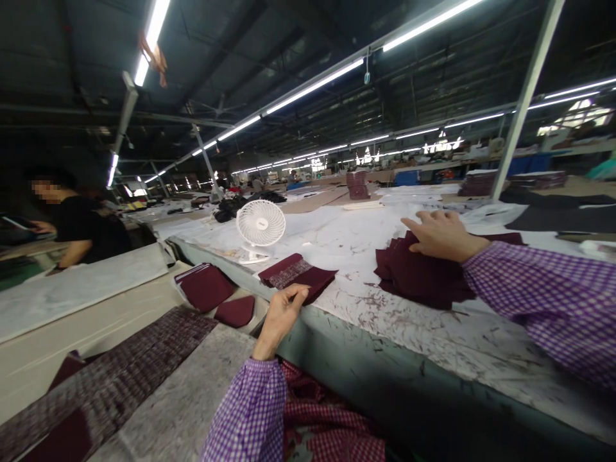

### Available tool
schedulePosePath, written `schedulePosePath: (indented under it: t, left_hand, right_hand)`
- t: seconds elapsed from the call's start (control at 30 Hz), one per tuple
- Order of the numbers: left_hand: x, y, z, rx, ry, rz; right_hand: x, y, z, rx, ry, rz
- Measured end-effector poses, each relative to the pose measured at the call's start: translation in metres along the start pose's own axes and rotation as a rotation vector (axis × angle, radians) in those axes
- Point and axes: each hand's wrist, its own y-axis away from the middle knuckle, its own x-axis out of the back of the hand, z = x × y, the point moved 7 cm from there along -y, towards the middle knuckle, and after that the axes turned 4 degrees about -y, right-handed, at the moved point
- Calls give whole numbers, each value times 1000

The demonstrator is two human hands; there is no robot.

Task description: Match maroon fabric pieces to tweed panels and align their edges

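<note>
My left hand [280,317] pinches the near corner of a maroon fabric piece [315,277] at the edge of the white-covered table. That piece lies partly over a stack with a speckled band [287,272]. To the right, my right hand [436,232] is over a pile of maroon fabric pieces [423,273], its fingers spread and nothing visible in them. Whether its palm touches the pile cannot be made out.
A white fan [260,223] stands behind the small stack. Lower left, a side surface holds more maroon pieces [205,287] and a long speckled strip [144,359]. A person [89,221] in black is at the far left. Dark fabric [563,210] lies at the right.
</note>
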Motion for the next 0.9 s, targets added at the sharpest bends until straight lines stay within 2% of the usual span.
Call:
schedulePosePath:
  t: [0.07, 0.13, 0.2, 0.27, 0.33, 0.4, 0.47, 0.57, 0.67, 0.73, 0.8, 0.9]
  left_hand:
    - [1, 0, 1, -2, -2, 11]
    - [0, 1, 2, -8, -17, 6]
    - [0, 1, 4, -17, -41, -2]
    - [-1, 2, 7, -40, -65, -9]
    - [-2, 3, 10, -68, -84, -6]
    - [-2, 3, 7, -70, -84, 14]
    - [-2, 3, 1, -62, -68, 50]
    - [-4, 3, -5, -92, -50, 87]
    - [-3, 5, -2, -150, -110, 135]
    - [-1, 6, 2, -188, -184, 171]
    - [-1, 7, 4, -203, -219, 171]
    - [-1, 6, -2, -188, -189, 139]
  right_hand:
    - [-6, 1, -26, 178, 25, 54]
    - [-29, 6, -73, 400, -77, -118]
    - [-47, 11, -124, 564, -178, -231]
    - [-59, 14, -166, 667, -214, -278]
    - [-70, 10, -191, 674, -185, -285]
    - [-82, 4, -200, 631, -160, -323]
    - [-91, -3, -197, 558, -190, -354]
    - [-95, -15, -181, 380, -317, -324]
    - [-98, -22, -165, 224, -485, -330]
    - [-99, -21, -166, 262, -592, -376]
    - [-101, -13, -176, 392, -651, -471]
    - [-103, 1, -192, 616, -575, -545]
